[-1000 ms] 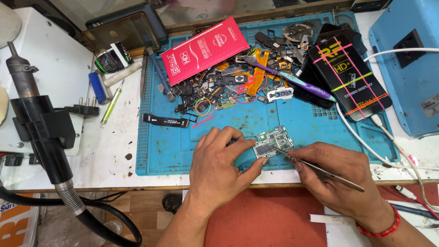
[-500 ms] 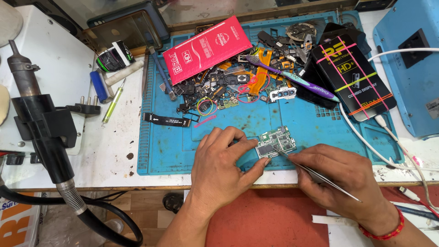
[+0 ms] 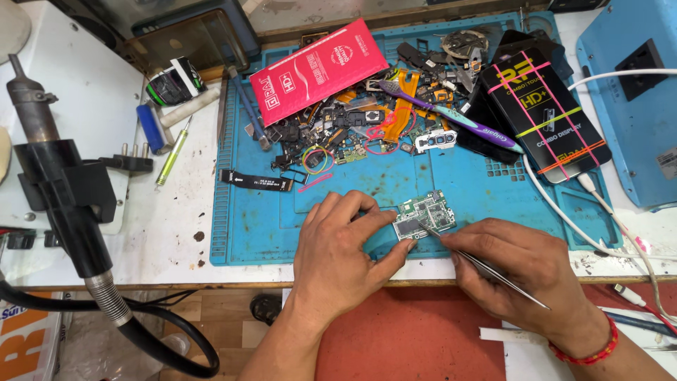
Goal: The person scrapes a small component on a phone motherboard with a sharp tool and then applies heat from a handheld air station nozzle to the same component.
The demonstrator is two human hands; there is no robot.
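A small green circuit board (image 3: 427,214) lies near the front edge of a blue work mat (image 3: 451,176). My left hand (image 3: 345,250) rests on the mat and pins the board's left end between thumb and fingers. My right hand (image 3: 525,268) grips thin metal tweezers (image 3: 479,264), whose tips touch the board's middle. A red thread band circles my right wrist.
A heap of phone parts and flex cables (image 3: 352,130), a purple toothbrush (image 3: 451,116), a red flat box (image 3: 317,70) and black banded boxes (image 3: 543,113) fill the mat's back. A hot-air gun (image 3: 60,190) stands at left. A white cable (image 3: 564,212) runs along the right.
My right hand has shifted slightly left, bringing the tweezer tips onto the board. My left hand keeps its hold on the board.
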